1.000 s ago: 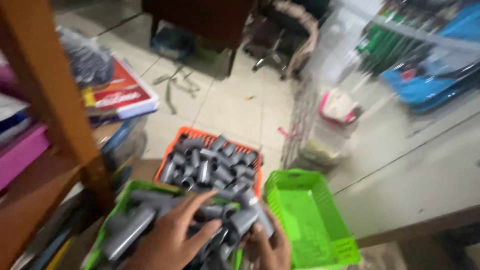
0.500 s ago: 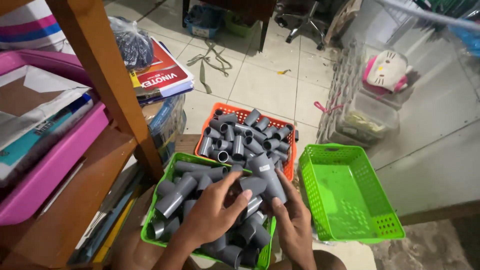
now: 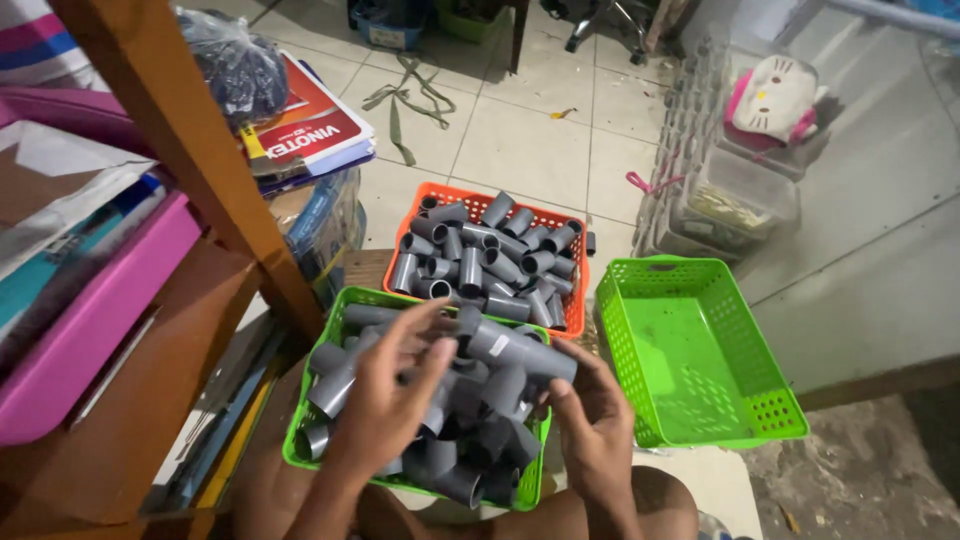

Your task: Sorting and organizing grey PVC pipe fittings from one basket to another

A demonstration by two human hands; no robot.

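A green basket (image 3: 300, 440) full of grey plastic pipe fittings rests on my lap. Over it, my left hand (image 3: 385, 400) and my right hand (image 3: 595, 425) together hold a grey pipe fitting assembly (image 3: 515, 350), a short tube with a joint at its left end. My left fingers pinch the joint end, while my right fingers curl around the tube's right end. Behind it stands an orange basket (image 3: 575, 320) heaped with more grey fittings (image 3: 490, 260). An empty green basket (image 3: 700, 350) sits to the right.
A wooden shelf post (image 3: 190, 150) rises at left, with pink trays (image 3: 90, 320), papers and a red book (image 3: 310, 125) beside it. A wire rack (image 3: 690, 130) with a clear box and a white plush item stands at the back right on the tiled floor.
The view has tilted down and steadied. My hands have lifted a fitting assembly out of the near green basket and now hold it between them.
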